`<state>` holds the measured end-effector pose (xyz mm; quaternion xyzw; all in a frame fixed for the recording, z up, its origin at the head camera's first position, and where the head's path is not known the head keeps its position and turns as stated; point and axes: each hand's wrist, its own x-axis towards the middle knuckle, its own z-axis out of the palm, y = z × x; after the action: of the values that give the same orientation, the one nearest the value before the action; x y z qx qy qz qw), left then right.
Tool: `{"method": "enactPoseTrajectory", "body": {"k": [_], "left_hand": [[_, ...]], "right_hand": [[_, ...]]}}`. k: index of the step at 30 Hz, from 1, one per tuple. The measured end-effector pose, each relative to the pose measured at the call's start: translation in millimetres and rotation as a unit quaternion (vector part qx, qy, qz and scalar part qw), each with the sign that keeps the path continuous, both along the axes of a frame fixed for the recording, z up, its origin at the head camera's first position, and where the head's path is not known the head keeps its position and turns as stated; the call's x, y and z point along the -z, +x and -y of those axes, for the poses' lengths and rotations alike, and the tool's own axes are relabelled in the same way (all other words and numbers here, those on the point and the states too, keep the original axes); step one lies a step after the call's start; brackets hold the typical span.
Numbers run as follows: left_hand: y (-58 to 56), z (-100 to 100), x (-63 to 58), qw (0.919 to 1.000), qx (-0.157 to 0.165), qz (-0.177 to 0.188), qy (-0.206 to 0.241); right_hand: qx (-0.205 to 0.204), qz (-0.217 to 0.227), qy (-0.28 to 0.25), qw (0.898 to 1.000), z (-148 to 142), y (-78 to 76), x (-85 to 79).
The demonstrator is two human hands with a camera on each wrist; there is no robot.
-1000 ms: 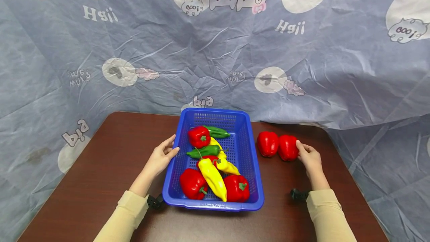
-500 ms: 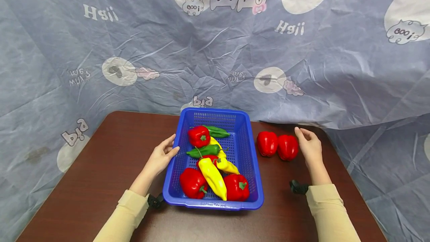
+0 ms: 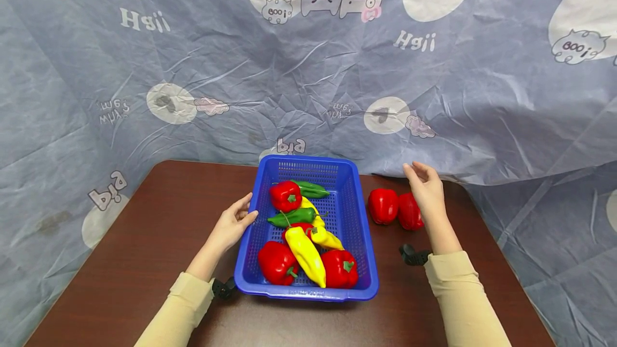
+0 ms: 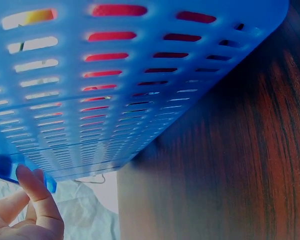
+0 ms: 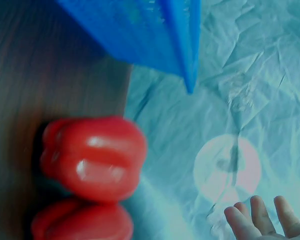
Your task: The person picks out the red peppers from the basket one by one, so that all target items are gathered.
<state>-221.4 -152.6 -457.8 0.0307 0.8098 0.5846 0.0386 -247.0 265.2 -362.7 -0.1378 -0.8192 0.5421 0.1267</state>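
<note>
A blue plastic basket [image 3: 371, 261] holds red bell peppers [image 3: 277, 263], yellow peppers [image 3: 306, 256] and green peppers [image 3: 291, 217]. My left hand [image 3: 231, 226] holds its left rim; the left wrist view shows fingers [image 4: 37, 192] curled at the lip, seen from below. To the right of the basket, two more red bell peppers lie side by side on the table: the left one [image 3: 383, 206] is in full sight, the right one [image 3: 409, 212] is partly hidden by my right hand [image 3: 428, 191]. That hand hovers above them, fingers loosely bent, holding nothing.
The brown wooden table [image 3: 159, 240] extends to both sides of the basket. A wrinkled grey-blue cloth [image 3: 308, 79] with cartoon prints hangs close behind the table's back edge. Each wrist wears a black camera strap [image 3: 415, 255].
My right hand has left the rightmost red bell pepper, risen, and shifted left over it. Both loose peppers and the basket stay about where they were. My left hand keeps its place.
</note>
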Motion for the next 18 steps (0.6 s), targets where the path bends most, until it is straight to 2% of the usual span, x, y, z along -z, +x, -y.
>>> {"method": "enactPoseTrajectory", "body": {"k": [9,18], "left_hand": [[2.0,-0.6,-2.3,1.0000,-0.002,0.002,0.008],[1.8,-0.7,-2.5,0.9999,-0.004,-0.010,0.008]], "right_hand": [[-0.051,-0.030,-0.016,0.998,39.6,-8.4,-11.1],[-0.105,-0.028,-0.016,0.994,77.1,-17.9,-4.2]]}}
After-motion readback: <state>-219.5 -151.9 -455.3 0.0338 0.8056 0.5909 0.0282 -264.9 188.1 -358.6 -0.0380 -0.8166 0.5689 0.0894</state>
